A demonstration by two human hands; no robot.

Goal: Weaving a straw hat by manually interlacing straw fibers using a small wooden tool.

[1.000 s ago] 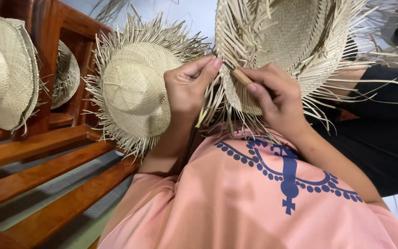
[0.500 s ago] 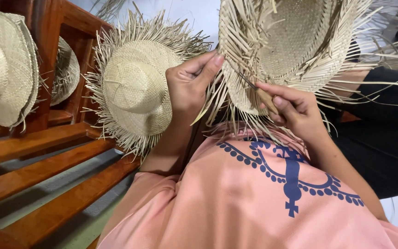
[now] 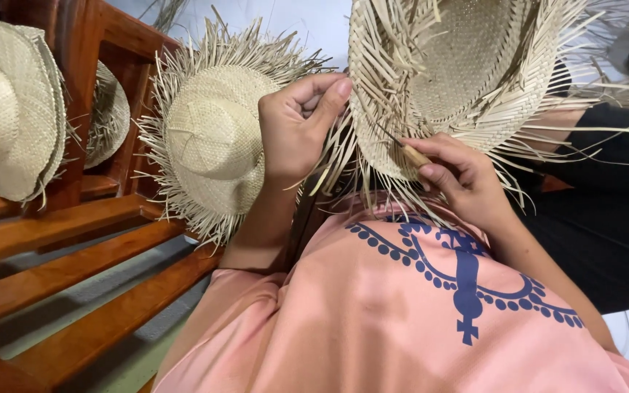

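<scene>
Wooden bench [image 3: 60, 273] at left, finished hats leaning on its back. L hand [image 3: 296, 127] pinches unfinished hat [image 3: 445, 80] brim to steady it; R hand [image 3: 460, 178] grips small tool [image 3: 413, 154] w/ tip in loose straw, hat held up near chest.

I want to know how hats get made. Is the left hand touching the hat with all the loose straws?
Touching. The head view shows the left hand pinching loose straws at the brim of the unfinished straw hat, thumb pressed against them.

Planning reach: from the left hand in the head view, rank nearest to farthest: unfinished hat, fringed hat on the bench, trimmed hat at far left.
1. Unfinished hat, touching the left hand, right.
2. Fringed hat, just left.
3. Trimmed hat, far left.
</scene>
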